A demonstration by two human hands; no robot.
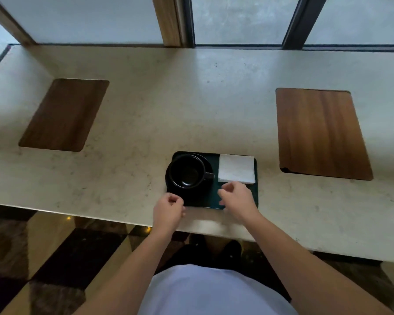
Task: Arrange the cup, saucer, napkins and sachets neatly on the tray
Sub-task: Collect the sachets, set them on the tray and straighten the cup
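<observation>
A dark green tray lies near the counter's front edge. On its left half stands a black cup on a black saucer, the handle pointing right. A stack of white napkins fills the tray's far right corner. My left hand hovers at the tray's near left corner, fingers curled, nothing visible in it. My right hand is over the tray's near right part, just below the napkins, fingers curled. Whether it holds sachets is hidden; no sachets show.
The tray rests on a pale stone counter under a window. Two wooden inlay boards are set into it, one at the left and one at the right. The counter's front edge runs just below my hands; dark polished floor lies beneath.
</observation>
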